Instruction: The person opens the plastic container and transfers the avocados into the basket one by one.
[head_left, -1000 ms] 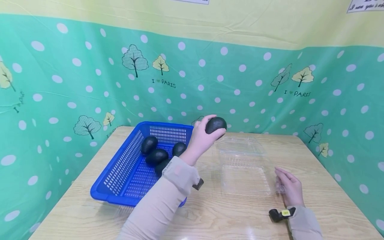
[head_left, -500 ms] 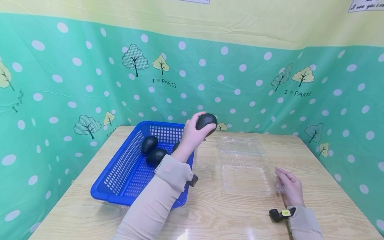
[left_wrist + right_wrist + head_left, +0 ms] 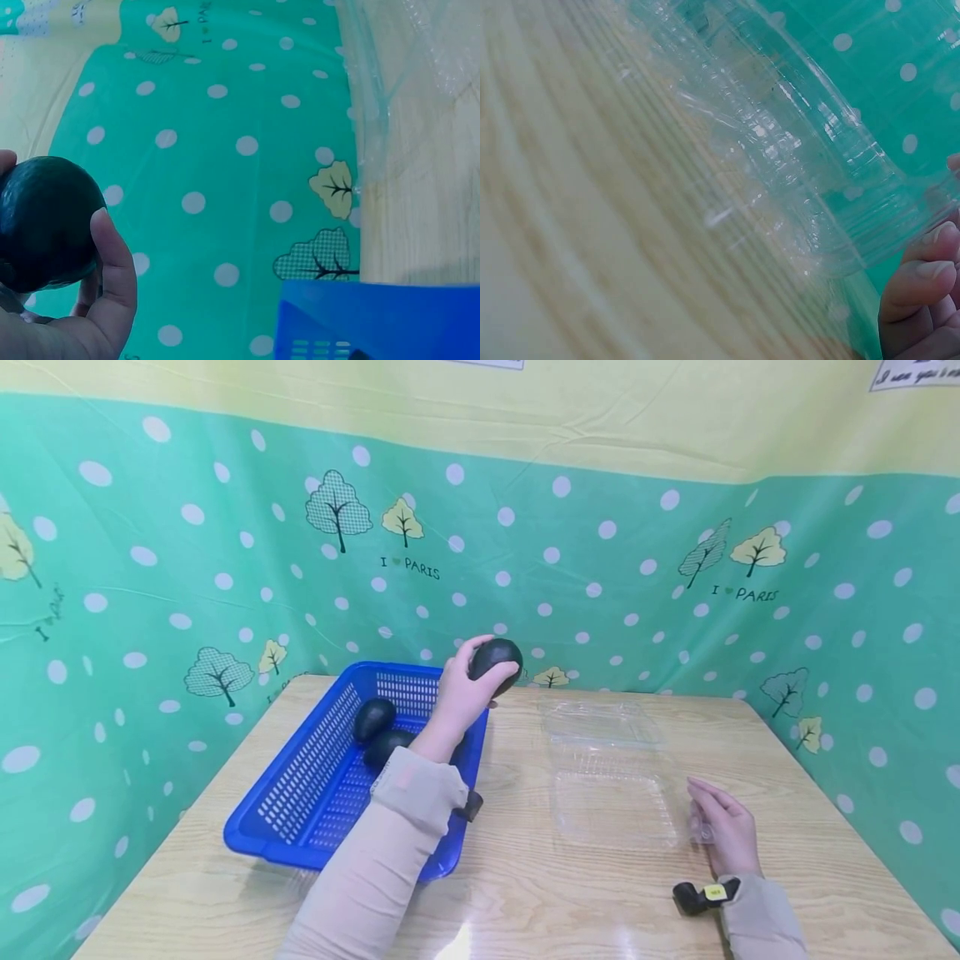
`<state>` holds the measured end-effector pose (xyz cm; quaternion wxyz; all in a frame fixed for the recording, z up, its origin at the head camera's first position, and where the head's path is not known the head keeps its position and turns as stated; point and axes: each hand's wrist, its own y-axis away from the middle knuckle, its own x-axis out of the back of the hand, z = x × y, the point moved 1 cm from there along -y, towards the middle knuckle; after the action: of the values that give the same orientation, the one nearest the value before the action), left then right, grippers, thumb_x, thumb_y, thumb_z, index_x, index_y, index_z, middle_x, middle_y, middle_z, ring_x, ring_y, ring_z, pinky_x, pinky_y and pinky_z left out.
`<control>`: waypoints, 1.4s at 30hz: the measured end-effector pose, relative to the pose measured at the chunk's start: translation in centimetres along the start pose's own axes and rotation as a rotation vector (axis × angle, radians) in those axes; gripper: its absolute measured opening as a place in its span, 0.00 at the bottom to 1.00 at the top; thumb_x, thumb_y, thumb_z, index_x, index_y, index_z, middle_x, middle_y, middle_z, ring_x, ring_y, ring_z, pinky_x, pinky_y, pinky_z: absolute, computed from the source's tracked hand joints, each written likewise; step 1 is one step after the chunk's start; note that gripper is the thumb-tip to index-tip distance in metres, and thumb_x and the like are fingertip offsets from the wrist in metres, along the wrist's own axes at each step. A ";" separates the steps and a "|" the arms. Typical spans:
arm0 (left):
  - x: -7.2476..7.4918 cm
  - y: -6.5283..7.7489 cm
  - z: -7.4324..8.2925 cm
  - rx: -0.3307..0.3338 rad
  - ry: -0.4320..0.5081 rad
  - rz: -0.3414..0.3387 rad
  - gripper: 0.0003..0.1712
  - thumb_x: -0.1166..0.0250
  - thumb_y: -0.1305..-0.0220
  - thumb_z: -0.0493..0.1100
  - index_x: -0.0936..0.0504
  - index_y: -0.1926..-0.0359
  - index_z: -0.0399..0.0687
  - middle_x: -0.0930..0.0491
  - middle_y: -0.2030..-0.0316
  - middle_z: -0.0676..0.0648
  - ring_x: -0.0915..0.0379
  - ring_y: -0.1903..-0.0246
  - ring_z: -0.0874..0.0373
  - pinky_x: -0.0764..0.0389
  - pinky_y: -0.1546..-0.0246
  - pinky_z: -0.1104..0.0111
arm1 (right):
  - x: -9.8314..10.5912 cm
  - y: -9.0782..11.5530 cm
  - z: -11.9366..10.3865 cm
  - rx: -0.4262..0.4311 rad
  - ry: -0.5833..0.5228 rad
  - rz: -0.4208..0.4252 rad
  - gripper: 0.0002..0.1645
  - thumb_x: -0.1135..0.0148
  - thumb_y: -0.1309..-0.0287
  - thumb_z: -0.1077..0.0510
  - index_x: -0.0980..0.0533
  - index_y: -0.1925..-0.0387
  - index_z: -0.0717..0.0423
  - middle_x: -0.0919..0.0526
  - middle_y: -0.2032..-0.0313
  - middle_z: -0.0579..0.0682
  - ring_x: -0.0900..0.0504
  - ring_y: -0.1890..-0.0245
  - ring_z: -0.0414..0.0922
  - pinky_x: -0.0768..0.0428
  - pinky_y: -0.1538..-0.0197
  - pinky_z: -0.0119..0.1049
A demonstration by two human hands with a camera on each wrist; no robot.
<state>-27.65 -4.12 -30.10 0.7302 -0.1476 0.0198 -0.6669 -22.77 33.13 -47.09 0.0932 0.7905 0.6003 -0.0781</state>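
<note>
My left hand (image 3: 463, 693) grips a dark avocado (image 3: 497, 665), raised above the far right corner of the blue basket (image 3: 251, 814). In the left wrist view, my thumb and fingers curl round the avocado (image 3: 49, 225), whose skin looks bumpy. Inside the basket lie dark avocados (image 3: 373, 720); my sleeve covers part of its contents. A clear plastic clamshell container (image 3: 615, 810) lies unfolded on the table, its two halves showing nothing inside. Beside its right edge, my right hand (image 3: 726, 831) pinches the rim, with curled fingers (image 3: 922, 289) against the clear plastic (image 3: 832, 217).
The wooden table (image 3: 517, 893) carries the basket on the left and the container right of centre. Behind and on both sides hangs a green dotted cloth (image 3: 600, 568). A black strap device (image 3: 697, 897) sits on my right wrist.
My left hand has moved left with the avocado, from near the container's far half toward the basket. My right hand and the container stay where they were.
</note>
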 end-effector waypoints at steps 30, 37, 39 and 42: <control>1.6 0.4 1.6 0.039 -0.052 0.021 0.37 0.32 0.41 0.54 0.31 0.32 0.63 0.33 0.37 0.43 0.26 0.50 0.45 0.17 0.65 0.62 | 0.1 -0.4 0.0 -0.014 0.025 0.030 0.07 0.34 0.37 0.54 0.14 0.61 0.37 0.23 0.80 0.38 0.28 0.83 0.33 0.31 0.83 0.25; 2.3 0.5 0.9 0.060 -0.078 0.066 0.37 0.32 0.41 0.54 0.32 0.31 0.62 0.35 0.33 0.42 0.30 0.43 0.44 0.23 0.46 0.51 | 0.0 -0.3 -0.2 -0.019 0.051 0.035 0.05 0.33 0.38 0.53 0.15 0.62 0.36 0.23 0.80 0.38 0.28 0.83 0.32 0.30 0.82 0.24; 2.5 0.6 0.6 0.086 -0.095 0.077 0.37 0.32 0.41 0.55 0.33 0.31 0.62 0.38 0.31 0.41 0.32 0.41 0.43 0.24 0.44 0.48 | 0.0 -0.3 -0.2 -0.019 0.052 0.033 0.05 0.33 0.38 0.52 0.15 0.62 0.36 0.23 0.80 0.38 0.28 0.82 0.32 0.30 0.82 0.24; 2.9 0.7 0.2 0.133 -0.124 0.091 0.38 0.32 0.41 0.57 0.33 0.31 0.65 0.43 0.29 0.40 0.36 0.38 0.42 0.28 0.41 0.45 | 0.0 -0.3 -0.1 -0.020 0.056 0.033 0.05 0.33 0.38 0.53 0.15 0.62 0.36 0.23 0.80 0.38 0.28 0.82 0.32 0.30 0.82 0.24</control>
<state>-26.57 -6.83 -29.60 0.7678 -0.1385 -0.0632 -0.6223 -23.04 33.22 -46.96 0.0857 0.8010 0.5905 -0.0483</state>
